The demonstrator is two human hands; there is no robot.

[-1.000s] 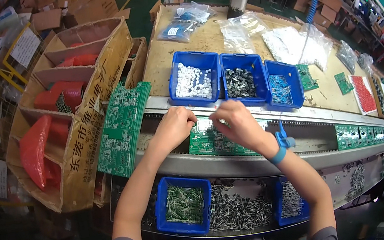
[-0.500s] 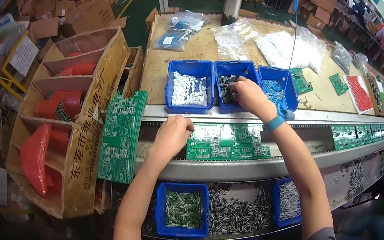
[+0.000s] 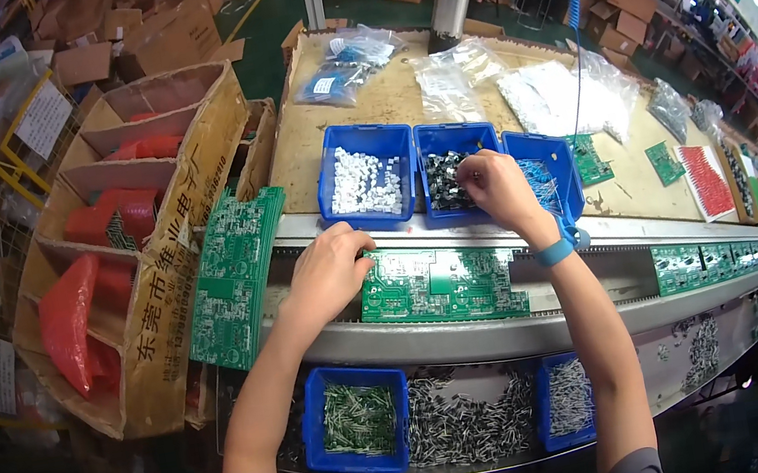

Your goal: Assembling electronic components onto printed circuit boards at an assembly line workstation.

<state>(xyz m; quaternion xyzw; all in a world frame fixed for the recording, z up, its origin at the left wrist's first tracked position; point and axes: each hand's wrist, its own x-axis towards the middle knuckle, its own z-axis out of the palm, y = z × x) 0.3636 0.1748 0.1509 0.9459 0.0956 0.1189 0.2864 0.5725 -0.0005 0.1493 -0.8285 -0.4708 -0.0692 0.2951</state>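
Green PCB (image 3: 442, 284) lies in conveyor track (image 3: 602, 278), prob. light, stiff; hold by edges. L hand (image 3: 327, 270) at its left end, R hand (image 3: 504, 190) at blk comps (image 3: 442, 178) in blue bin (image 3: 456, 135); fingers (image 3: 355, 240) curled, can't tell if pinching.

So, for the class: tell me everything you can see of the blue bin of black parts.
The blue bin is open-topped, roughly rectangular and plastic-looking. It stands upright at the near edge of the worktable, between the bin of white parts and the bin of blue parts. Small black parts with silvery bits lie loosely heaped inside. The right hand is over its right side, hiding some; whether it touches anything there is unclear.
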